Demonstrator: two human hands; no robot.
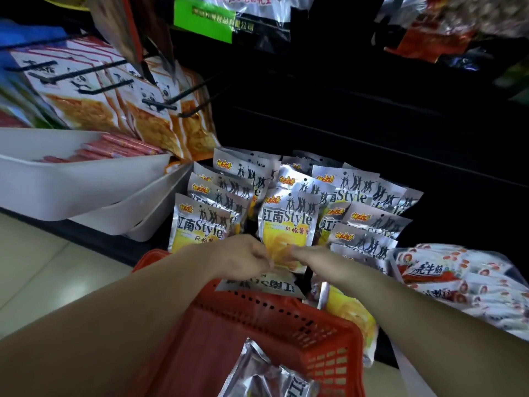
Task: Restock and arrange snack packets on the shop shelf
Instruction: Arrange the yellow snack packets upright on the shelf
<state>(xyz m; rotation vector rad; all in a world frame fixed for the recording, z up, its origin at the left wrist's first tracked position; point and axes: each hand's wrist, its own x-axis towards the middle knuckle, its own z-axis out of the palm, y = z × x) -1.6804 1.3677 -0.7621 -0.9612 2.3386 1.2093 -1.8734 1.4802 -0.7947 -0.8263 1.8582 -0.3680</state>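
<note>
The snack packet (286, 224) — pinched by left hand (246, 257) and right hand (309, 257), grip tight.

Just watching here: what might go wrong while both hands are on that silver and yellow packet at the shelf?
1. The left hand and right hand pinch the bottom of the front packet, which stands among loosely overlapping rows of packets; a tug might topple its neighbours.
2. A loose packet lies across the rim of the red basket under the forearms; a nudge might knock it off.
</note>
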